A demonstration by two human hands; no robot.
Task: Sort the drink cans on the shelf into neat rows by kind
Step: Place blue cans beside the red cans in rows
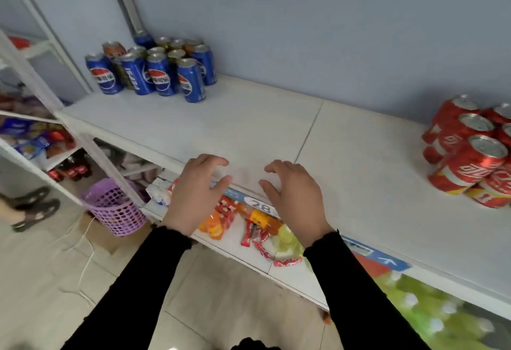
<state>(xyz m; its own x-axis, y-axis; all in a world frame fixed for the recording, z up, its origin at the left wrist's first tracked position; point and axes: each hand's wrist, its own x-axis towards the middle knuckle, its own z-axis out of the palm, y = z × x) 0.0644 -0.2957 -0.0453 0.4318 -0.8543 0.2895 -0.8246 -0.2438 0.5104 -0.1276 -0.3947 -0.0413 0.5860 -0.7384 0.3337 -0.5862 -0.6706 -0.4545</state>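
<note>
A cluster of blue cola cans point(154, 73) stands at the far left of the white shelf point(249, 128), with an orange can point(113, 49) and some gold-topped cans mixed in behind. Several red cola cans point(470, 153) are stacked at the right end. My left hand point(197, 192) and my right hand point(293, 194) hover over the shelf's front edge in the middle, palms down, fingers spread and curled. Neither hand holds or touches a can.
Snack packets point(257, 228) lie on the lower shelf beneath my hands. A purple basket point(116, 208) stands on the floor at left, beside another rack of goods point(33, 139). A person's feet in sandals point(30, 208) are at the far left. The grey wall backs the shelf.
</note>
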